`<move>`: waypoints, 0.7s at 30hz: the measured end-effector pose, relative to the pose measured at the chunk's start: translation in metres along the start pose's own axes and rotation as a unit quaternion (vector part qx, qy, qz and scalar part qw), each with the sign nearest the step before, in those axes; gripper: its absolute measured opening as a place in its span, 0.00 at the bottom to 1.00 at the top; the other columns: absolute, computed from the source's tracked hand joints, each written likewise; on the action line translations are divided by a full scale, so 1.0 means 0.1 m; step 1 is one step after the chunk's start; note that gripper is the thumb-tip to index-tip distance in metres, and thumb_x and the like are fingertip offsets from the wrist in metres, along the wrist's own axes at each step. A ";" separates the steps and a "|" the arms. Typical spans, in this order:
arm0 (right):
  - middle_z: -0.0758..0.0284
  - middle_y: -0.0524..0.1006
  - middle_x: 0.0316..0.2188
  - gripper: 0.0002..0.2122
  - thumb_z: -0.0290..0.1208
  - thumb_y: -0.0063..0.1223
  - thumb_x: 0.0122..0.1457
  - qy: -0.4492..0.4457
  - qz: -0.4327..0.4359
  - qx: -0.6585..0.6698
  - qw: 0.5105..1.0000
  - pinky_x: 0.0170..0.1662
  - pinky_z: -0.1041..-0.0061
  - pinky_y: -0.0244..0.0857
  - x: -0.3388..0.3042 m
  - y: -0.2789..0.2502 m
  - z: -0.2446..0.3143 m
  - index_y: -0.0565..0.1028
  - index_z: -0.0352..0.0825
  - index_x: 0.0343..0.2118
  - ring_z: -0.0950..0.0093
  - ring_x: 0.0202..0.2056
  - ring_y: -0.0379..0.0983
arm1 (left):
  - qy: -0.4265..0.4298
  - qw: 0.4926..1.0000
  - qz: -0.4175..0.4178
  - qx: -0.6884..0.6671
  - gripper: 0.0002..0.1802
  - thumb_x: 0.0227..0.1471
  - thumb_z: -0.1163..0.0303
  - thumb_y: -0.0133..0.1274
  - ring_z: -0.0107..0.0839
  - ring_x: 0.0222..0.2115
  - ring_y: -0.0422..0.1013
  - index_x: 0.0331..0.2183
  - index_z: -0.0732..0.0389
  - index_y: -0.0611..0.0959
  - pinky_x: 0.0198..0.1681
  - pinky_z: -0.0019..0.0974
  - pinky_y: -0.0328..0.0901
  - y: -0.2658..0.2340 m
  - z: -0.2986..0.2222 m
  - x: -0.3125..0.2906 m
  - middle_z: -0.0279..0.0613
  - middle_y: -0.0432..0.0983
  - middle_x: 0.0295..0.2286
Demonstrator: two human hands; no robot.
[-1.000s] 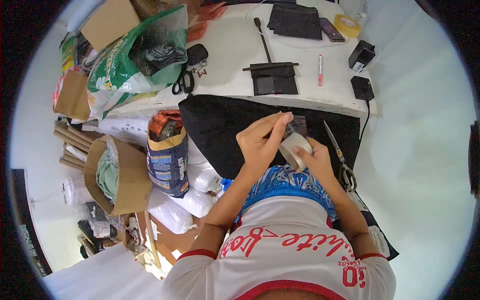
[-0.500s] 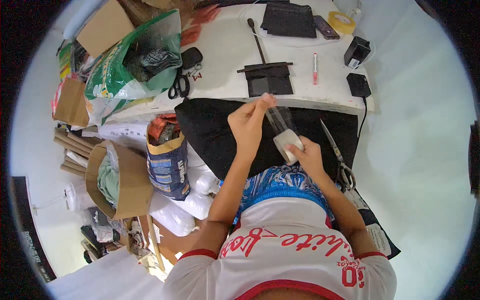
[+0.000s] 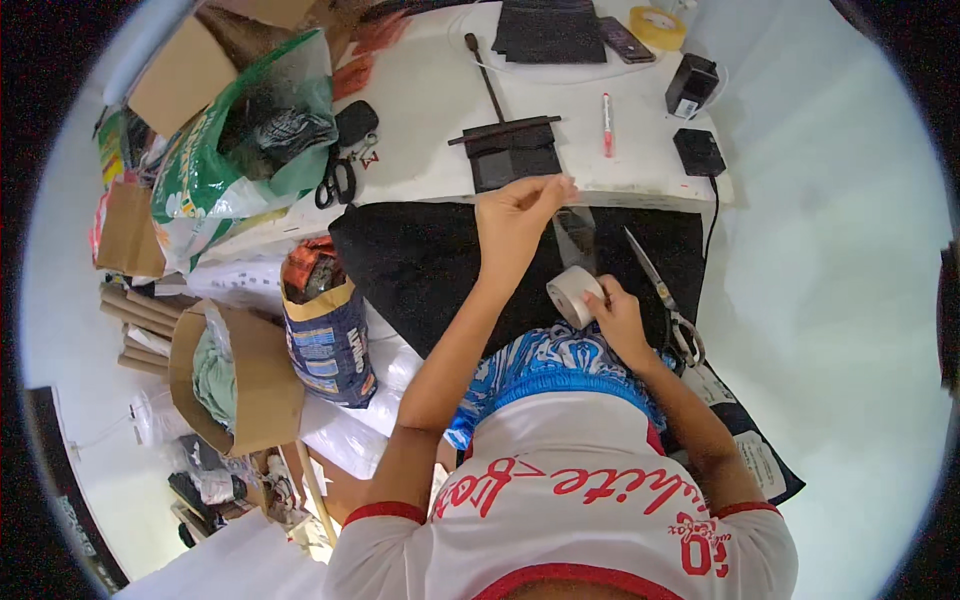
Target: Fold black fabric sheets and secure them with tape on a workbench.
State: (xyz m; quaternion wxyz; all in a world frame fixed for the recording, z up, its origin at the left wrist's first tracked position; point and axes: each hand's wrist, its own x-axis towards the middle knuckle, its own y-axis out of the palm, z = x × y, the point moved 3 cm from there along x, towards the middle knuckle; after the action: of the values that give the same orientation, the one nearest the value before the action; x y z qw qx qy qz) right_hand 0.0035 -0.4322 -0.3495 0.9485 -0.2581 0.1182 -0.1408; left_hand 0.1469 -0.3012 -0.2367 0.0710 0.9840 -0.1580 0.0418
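Observation:
A wide strip of clear tape (image 3: 576,240) stretches between my two hands over a dark cloth (image 3: 430,265) that spreads from the table edge over my lap. My left hand (image 3: 513,222) pinches the strip's free end near the table's front edge. Lower down, my right hand (image 3: 622,318) grips the tape roll (image 3: 572,297) by its side. Just beyond my left hand, a flat black piece (image 3: 520,165) lies on the table under a thin dark rod (image 3: 504,130). Large scissors (image 3: 655,272) rest open on the cloth, right of the roll.
On the white table (image 3: 420,150) lie a red-and-white marker (image 3: 607,125), a phone (image 3: 626,40), another tape roll (image 3: 657,27), folded black fabric (image 3: 550,32) and black-handled scissors (image 3: 336,182). Plastic bags and an open cardboard box (image 3: 270,400) crowd the left. A black adapter (image 3: 699,153) sits right.
My left hand has moved right with the tape end, so the strip now runs more upright above the roll. The view has shifted slightly, and my right hand still holds the roll.

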 end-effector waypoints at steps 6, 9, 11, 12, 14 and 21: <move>0.56 0.71 0.42 0.11 0.27 0.49 0.55 -0.137 -0.101 -0.092 0.981 0.46 0.70 0.62 -0.37 -1.00 0.01 0.69 0.30 0.40 0.63 0.43 0.69 | 0.006 0.993 0.116 0.010 0.09 0.50 0.76 0.55 0.25 0.33 0.75 0.35 0.70 0.82 0.40 0.25 0.68 0.22 0.00 -0.17 0.43 0.79 0.31; 0.53 0.70 0.42 0.17 0.26 0.54 0.50 -0.010 0.016 -0.235 0.972 0.47 0.68 0.62 -0.62 -1.26 -0.29 0.67 0.30 0.43 0.56 0.45 0.67 | 0.021 0.990 0.138 0.007 0.09 0.51 0.75 0.54 0.26 0.33 0.75 0.35 0.70 0.82 0.41 0.26 0.67 0.24 -0.04 -0.18 0.43 0.79 0.31; 0.51 0.70 0.42 0.22 0.25 0.57 0.44 0.020 0.078 -0.295 0.952 0.45 0.65 0.63 -0.83 -1.21 -0.50 0.65 0.31 0.45 0.52 0.44 0.67 | 0.026 0.990 0.139 0.005 0.09 0.52 0.75 0.54 0.26 0.34 0.75 0.35 0.70 0.81 0.42 0.27 0.67 0.22 -0.12 -0.17 0.44 0.79 0.31; 0.49 0.71 0.41 0.24 0.25 0.59 0.43 0.053 0.076 -0.239 0.967 0.44 0.63 0.63 -0.86 -1.14 -0.62 0.63 0.30 0.44 0.51 0.44 0.68 | 0.032 0.990 0.139 0.003 0.10 0.52 0.74 0.54 0.26 0.34 0.75 0.36 0.70 0.81 0.42 0.27 0.67 0.21 -0.16 -0.17 0.44 0.79 0.31; 0.49 0.71 0.39 0.23 0.26 0.60 0.42 0.061 0.058 -0.228 0.970 0.42 0.63 0.64 -0.86 -1.10 -0.76 0.63 0.29 0.42 0.51 0.41 0.69 | 0.031 0.991 0.128 -0.004 0.10 0.52 0.74 0.53 0.26 0.34 0.75 0.36 0.70 0.81 0.42 0.28 0.67 0.18 -0.21 -0.16 0.44 0.79 0.31; 0.56 0.67 0.35 0.31 0.32 0.70 0.33 -0.085 -0.007 -0.267 0.960 0.42 0.68 0.59 -0.88 -1.55 -0.63 0.63 0.31 0.40 0.60 0.38 0.63 | 0.023 0.988 0.153 -0.021 0.10 0.52 0.74 0.53 0.28 0.33 0.75 0.36 0.70 0.81 0.42 0.29 0.68 0.09 -0.22 -0.22 0.45 0.79 0.31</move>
State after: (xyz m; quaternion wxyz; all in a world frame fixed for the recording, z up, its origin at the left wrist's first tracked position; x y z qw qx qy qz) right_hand -0.1293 -0.5598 -0.3081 0.8504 -0.5141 0.0685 -0.0882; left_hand 0.1218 -0.2993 -0.2162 0.0885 0.9452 -0.3058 0.0717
